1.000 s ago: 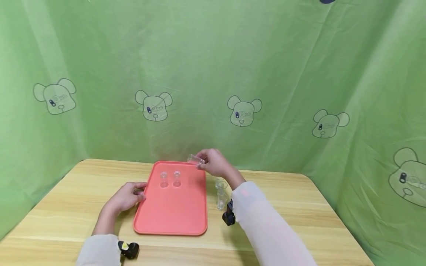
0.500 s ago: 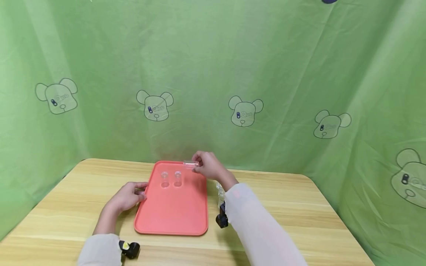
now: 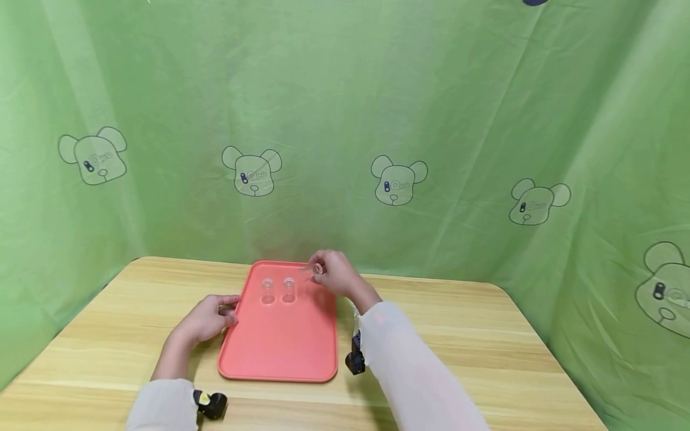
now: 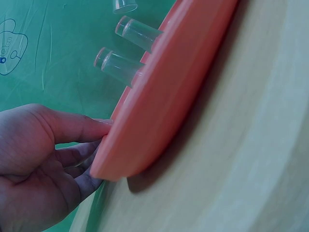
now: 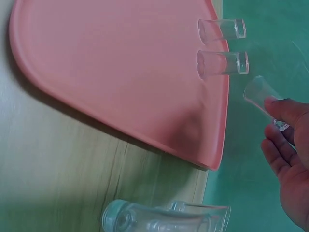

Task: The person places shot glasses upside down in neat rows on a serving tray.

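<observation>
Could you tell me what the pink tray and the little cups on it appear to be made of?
The tray looks like matte moulded plastic: uniform salmon colour, rounded raised rim, soft sheen. The cups are clear and colourless, with thick bases that catch light; glass or hard clear plastic, I cannot tell which.

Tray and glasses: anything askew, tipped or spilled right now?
Nothing stands out. Two small glasses stand upright side by side on the pink tray, the right hand holds a third above it, and the left hand holds the tray's edge.
</observation>
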### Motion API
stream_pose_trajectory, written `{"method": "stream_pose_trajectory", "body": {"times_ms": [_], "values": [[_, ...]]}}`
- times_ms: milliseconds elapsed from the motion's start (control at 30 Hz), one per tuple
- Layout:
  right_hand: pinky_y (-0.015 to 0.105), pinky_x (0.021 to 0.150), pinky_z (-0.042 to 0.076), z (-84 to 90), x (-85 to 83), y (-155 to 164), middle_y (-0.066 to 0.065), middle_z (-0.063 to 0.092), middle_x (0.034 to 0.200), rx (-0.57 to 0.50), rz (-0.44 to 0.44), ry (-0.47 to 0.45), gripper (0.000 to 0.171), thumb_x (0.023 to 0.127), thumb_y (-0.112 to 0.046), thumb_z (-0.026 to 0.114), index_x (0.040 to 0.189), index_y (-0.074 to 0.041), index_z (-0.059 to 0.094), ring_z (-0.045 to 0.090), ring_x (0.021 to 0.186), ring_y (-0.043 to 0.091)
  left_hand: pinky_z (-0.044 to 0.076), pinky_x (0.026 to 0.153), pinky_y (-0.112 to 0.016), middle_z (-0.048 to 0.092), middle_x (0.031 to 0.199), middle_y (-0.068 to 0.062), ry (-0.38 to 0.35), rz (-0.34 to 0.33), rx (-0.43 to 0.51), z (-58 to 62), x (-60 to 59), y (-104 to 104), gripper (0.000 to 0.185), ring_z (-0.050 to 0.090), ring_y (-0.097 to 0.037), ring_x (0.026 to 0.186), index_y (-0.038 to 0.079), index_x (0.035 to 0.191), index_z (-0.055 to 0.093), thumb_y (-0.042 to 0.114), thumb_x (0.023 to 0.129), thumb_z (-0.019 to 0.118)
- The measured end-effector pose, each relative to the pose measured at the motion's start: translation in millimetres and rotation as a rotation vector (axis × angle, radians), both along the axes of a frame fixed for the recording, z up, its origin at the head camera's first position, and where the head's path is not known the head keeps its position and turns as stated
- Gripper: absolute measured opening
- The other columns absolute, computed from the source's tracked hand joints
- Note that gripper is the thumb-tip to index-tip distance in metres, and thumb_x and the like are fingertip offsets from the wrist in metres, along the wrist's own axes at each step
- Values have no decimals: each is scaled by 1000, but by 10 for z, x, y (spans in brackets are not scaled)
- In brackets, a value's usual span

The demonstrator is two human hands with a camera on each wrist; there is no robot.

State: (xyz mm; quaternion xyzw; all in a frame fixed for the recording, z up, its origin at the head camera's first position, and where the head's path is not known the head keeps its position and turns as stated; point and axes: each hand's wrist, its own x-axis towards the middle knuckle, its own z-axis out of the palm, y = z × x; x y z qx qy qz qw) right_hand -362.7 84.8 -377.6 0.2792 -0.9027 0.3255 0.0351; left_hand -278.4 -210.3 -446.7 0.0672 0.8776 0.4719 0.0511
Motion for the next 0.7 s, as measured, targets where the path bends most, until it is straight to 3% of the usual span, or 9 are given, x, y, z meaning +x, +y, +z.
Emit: {"method": "stream_pose_trajectory", "body": {"times_ms": [533, 700], "values": [[27, 81, 53, -77, 20, -70, 2, 61, 86, -19, -28, -32, 20, 88, 5, 73, 107, 2, 69, 58, 82, 14, 54, 84, -36, 67, 122, -23, -7, 5, -6, -1, 6, -1, 49, 65, -29, 107, -13, 142, 50, -4, 95, 61], [26, 80, 54, -124, 36, -80, 5, 63, 90, -34, -46, -55, 12, 90, 7, 69, 100, 0, 68, 59, 85, 15, 54, 81, -33, 67, 121, -23, -7, 4, -7, -3, 4, -5, 49, 64, -29, 107, -12, 142, 51, -4, 95, 61]]}}
